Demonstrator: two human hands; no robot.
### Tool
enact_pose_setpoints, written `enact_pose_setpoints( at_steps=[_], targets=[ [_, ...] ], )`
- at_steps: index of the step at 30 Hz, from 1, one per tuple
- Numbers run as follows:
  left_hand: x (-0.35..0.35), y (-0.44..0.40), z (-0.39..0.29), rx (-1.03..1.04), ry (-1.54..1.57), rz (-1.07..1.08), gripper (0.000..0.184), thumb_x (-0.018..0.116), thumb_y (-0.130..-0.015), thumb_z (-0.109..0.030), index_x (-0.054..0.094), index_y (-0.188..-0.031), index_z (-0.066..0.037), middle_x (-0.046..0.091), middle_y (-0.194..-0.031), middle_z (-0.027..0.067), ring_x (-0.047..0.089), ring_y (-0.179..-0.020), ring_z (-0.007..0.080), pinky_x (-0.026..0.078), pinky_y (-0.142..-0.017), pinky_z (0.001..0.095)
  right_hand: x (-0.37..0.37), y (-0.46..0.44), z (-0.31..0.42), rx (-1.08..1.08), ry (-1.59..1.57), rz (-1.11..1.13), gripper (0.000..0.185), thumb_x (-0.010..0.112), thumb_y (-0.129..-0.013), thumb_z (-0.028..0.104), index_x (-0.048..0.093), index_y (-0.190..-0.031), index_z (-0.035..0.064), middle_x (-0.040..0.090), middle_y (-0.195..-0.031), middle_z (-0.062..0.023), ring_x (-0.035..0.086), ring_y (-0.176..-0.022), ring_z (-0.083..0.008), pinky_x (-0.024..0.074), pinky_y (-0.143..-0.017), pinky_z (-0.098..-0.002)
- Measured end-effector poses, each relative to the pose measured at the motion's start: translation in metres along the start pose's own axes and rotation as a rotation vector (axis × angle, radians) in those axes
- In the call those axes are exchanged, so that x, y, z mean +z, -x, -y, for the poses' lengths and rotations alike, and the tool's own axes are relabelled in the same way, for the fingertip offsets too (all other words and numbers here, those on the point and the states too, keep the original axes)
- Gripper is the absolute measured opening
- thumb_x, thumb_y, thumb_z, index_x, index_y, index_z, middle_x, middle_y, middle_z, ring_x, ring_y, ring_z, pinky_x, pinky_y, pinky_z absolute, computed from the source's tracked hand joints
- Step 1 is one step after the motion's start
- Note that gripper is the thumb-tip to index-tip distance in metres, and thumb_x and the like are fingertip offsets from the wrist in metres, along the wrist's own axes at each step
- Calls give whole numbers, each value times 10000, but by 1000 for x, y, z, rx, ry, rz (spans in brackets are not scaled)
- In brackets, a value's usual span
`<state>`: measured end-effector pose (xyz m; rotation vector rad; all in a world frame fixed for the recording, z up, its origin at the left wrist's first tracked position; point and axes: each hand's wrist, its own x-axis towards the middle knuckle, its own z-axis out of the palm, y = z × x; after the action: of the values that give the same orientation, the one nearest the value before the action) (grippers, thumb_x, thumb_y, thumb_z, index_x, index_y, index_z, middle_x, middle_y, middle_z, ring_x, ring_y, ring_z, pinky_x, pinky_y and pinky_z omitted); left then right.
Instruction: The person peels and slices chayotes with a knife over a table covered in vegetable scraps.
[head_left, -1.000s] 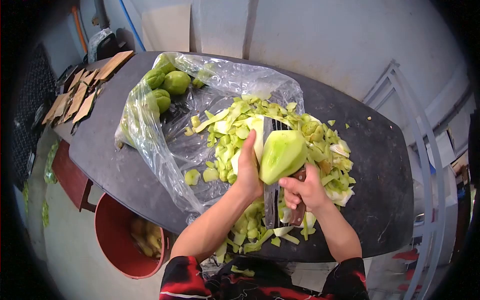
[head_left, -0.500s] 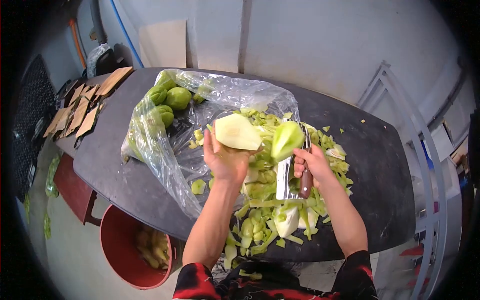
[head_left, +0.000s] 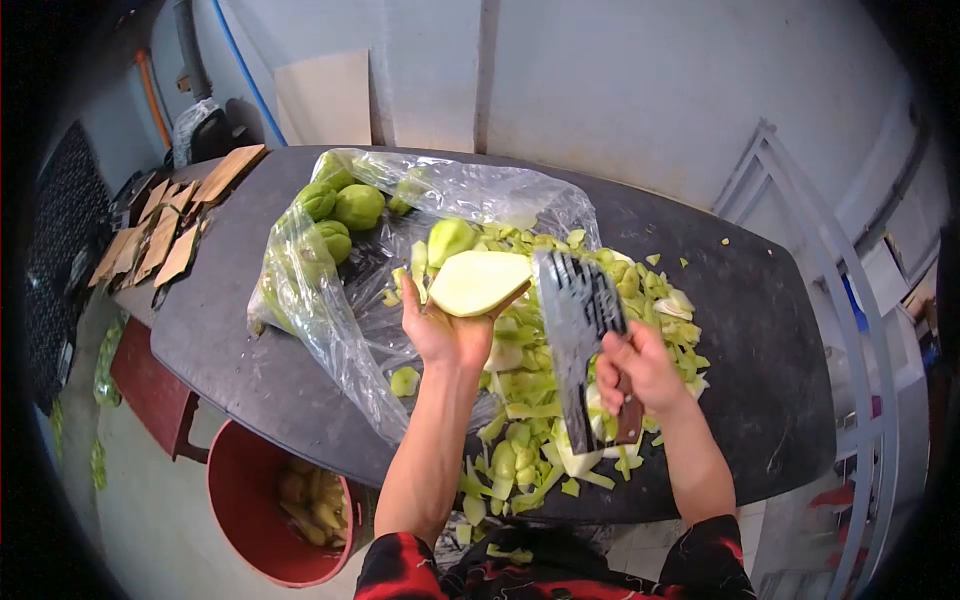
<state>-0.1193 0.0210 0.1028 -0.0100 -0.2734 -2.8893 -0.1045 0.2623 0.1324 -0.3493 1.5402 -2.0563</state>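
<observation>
My left hand (head_left: 448,335) is closed from below around a peeled chayote (head_left: 480,283), its pale flat cut face turned up. In my right hand (head_left: 643,370) is the brown handle of a cleaver (head_left: 574,325), whose broad blade, blurred by motion, stands just right of the chayote. Beyond my left fingers shows a light green chayote piece (head_left: 452,240). Below both hands spreads a heap of green peelings and pale chunks (head_left: 520,455), partly hidden by the blade. Whole green chayotes (head_left: 358,207) lie in a clear plastic bag (head_left: 345,340) at the far left.
A dark table (head_left: 760,350) carries all this, with a wall behind it. On the floor at the lower left, a red bucket (head_left: 235,510) holds yellowish pieces. Flat brown boards (head_left: 165,225) lie at the left end, and a grey metal frame (head_left: 850,330) stands on the right.
The green piece that was beside the blade is gone from there, and a similar one shows beyond my left hand. My right hand has moved slightly right and down, the blade now tilted leftward.
</observation>
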Motion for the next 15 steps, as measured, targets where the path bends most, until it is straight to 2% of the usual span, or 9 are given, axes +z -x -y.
enact_pose_setpoints(
  at_steps=[2,3,5,8,12,14,15],
  targets=[
    [4,1,4,6,-9,-86,681,299,-1004,-578,436,-1393,-35,473,-1427,171,452,-1306,411,333,-1067,655,5,5,-11,30,48,52,251,575,-1007,259,452,-967,45,530,-640,-48,547,-480,-145,487,-439,-316],
    [4,1,6,1,-11,-87,681,299,-1004,-578,436,-1393,-35,473,-1427,171,452,-1306,411,333,-1067,655,6,6,-16,40,64,65,247,574,-1009,253,453,-971,41,529,-637,-45,552,-484,-145,491,-447,-313],
    [5,-1,10,-18,31,-218,586,326,-1025,-467,434,-1408,-36,476,-1435,183,454,-1315,391,334,-1100,583,5,7,-22,31,87,77,247,577,-1008,249,458,-986,33,531,-636,-39,562,-494,-141,495,-455,-306],
    [3,-3,14,-44,17,-261,506,340,-1029,-386,473,-1374,-40,526,-1389,169,492,-1280,365,352,-1094,560,0,6,-23,-9,155,55,245,579,-1007,246,478,-985,24,544,-642,-37,568,-501,-131,494,-459,-292],
    [1,0,15,-143,-13,-228,495,357,-1016,-371,496,-1351,-35,539,-1377,165,499,-1278,359,346,-1095,573,-7,8,-19,-26,186,-15,250,581,-1006,243,485,-950,19,544,-633,-37,567,-497,-125,487,-459,-280],
    [2,4,15,-275,-8,-42,523,375,-1005,-387,468,-1385,-41,516,-1404,171,482,-1299,374,337,-1097,589,-12,9,-17,-41,185,-24,252,584,-1004,244,485,-941,21,546,-633,-39,567,-496,-126,485,-458,-279],
    [4,5,13,-276,-8,-43,523,375,-1005,-387,468,-1385,-41,516,-1404,171,482,-1299,374,337,-1097,589,-15,10,-16,-56,184,-32,254,588,-1002,245,486,-932,23,547,-634,-40,568,-495,-127,483,-457,-278]
  ],
)
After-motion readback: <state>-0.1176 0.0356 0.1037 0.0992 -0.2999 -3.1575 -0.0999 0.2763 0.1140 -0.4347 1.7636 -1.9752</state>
